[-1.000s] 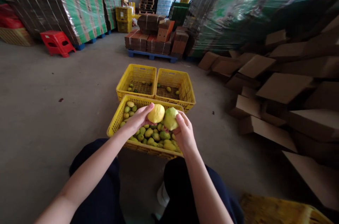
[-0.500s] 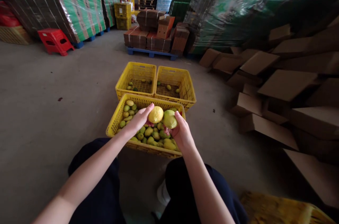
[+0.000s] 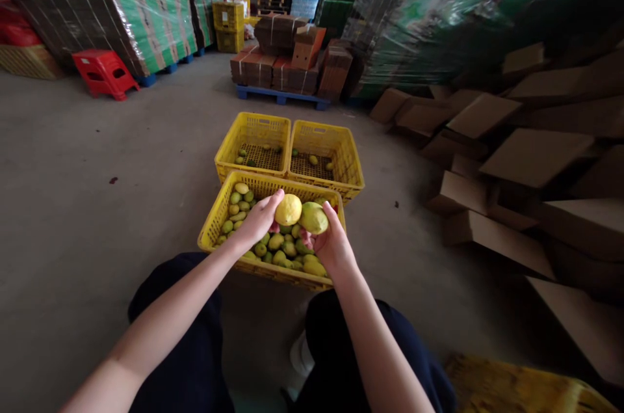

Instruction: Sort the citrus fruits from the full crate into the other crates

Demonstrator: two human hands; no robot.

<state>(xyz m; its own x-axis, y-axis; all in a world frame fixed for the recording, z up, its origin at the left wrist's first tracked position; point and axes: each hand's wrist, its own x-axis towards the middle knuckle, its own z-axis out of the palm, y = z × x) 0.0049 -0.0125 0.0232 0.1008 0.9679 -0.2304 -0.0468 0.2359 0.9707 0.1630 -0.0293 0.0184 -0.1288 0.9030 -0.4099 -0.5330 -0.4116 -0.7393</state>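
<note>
Held up over the near yellow crate [image 3: 208, 221] are two lemons, side by side. My left hand [image 3: 260, 221] is closed on a yellow lemon [image 3: 288, 209]. A greener lemon [image 3: 313, 218] is in my right hand [image 3: 334, 244], thumb on its right side and fingers beneath. Below, several green and yellow lemons [image 3: 275, 242] lie loose in the near crate, partly hidden by my hands and forearms.
Behind stand two more yellow crates, the left one [image 3: 227, 146] and the right one [image 3: 354, 159], each with a few lemons. Cardboard boxes [image 3: 536, 156] crowd the right side. A red stool [image 3: 104, 71] stands at left; bundled cartons [image 3: 277, 68] sit on a blue pallet [image 3: 281, 97].
The green lemon in my right hand has turned and tilted slightly. Both hands stay over the near crate, and the whole view has shifted a little.
</note>
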